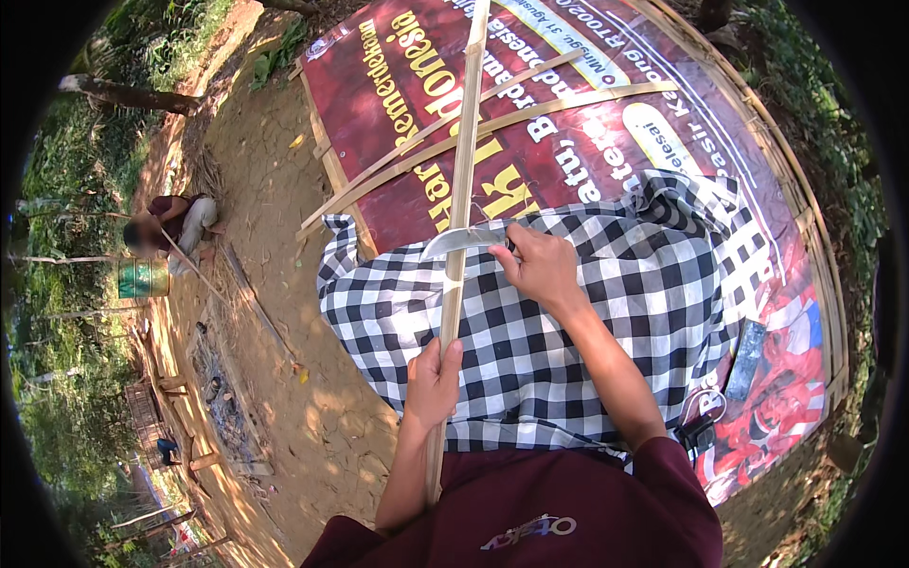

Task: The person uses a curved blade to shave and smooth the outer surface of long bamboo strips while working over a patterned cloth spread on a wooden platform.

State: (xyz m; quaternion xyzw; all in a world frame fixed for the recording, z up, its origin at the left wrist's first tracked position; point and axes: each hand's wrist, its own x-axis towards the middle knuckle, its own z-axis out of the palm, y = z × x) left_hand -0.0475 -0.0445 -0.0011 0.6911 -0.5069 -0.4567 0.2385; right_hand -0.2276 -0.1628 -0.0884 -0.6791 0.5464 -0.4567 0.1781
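A long pale bamboo strip (pixel 461 180) runs from the top of the view down toward my body. My left hand (pixel 433 383) is closed round its lower part, near my shirt. In my right hand (pixel 542 267) is a knife with a curved metal blade (pixel 461 242); the fist hides most of its handle. The blade lies across the strip, touching it above my left hand. Under both hands spreads a black-and-white checkered cloth (pixel 530 350).
Beneath the cloth lies a dark red printed banner (pixel 379 104) on a bamboo-edged platform. Two thin bamboo strips (pixel 568 97) rest on it. A dark flat block (pixel 746 362) lies at right. Across the dirt ground (pixel 284 189), a person (pixel 180 222) crouches holding a stick.
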